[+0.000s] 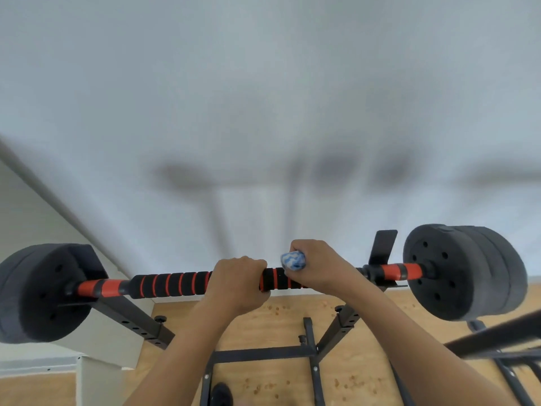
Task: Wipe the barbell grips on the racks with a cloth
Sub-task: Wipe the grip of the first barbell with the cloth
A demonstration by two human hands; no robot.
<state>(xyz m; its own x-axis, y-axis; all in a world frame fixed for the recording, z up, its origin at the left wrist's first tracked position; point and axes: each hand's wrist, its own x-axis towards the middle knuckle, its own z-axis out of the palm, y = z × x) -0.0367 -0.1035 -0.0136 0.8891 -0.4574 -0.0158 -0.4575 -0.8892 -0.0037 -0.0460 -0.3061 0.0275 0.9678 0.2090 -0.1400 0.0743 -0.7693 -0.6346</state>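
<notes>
Head view, looking down past the person's forearms: nearest is the black steel rack (263,351) standing on the speckled wooden floor (272,385). Above it, the left hand (238,278) is wrapped around the black foam barbell grip with orange rings (175,284), steadying it near the middle. Just to its right, the right hand (317,266) holds a bunched blue-and-white cloth (292,260), fingers curled round it and pressing it onto the same foam sleeve. The bar's long axis runs straight left to right across the rack's cradles, with black weight plates (459,271) at both ends. From the cloth, the longest uncovered stretch of foam lies leftward, beyond the left hand, so I'd guess that hand must shift before a stroke goes that way. Behind everything, a plain pale wall (263,98).
</notes>
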